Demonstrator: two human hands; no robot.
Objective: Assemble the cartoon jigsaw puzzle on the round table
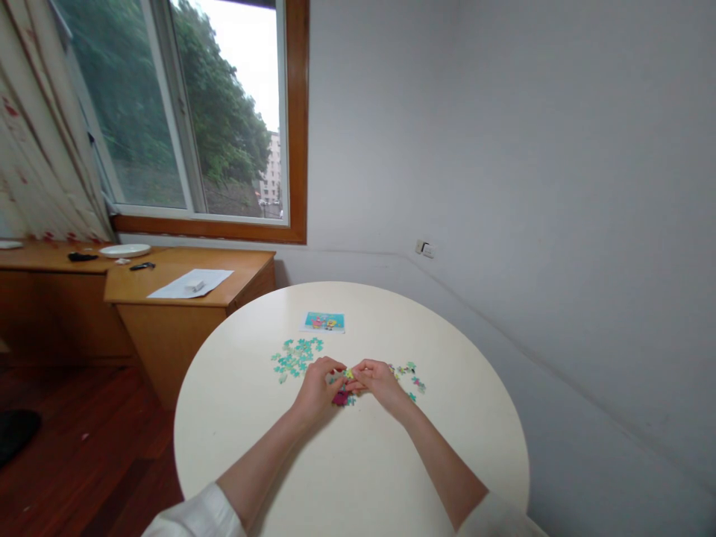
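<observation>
My left hand (pixel 316 388) and my right hand (pixel 380 381) meet at the middle of a round white table (pixel 358 462), fingers pinched together on small jigsaw pieces (pixel 345 377). Under them lies a small joined patch of puzzle (pixel 341 399) with pink and blue colours. A loose cluster of teal pieces (pixel 295 356) lies just left of my left hand. A few mixed pieces (pixel 411 375) lie right of my right hand. A small reference picture card (pixel 324 321) lies flat further back on the table.
A wooden cabinet (pixel 184 306) stands left of the table, bearing a sheet of paper (pixel 190 283), a white plate (pixel 124 250) and small dark items. A window (pixel 184 112) is above it. Grey walls close in behind and to the right.
</observation>
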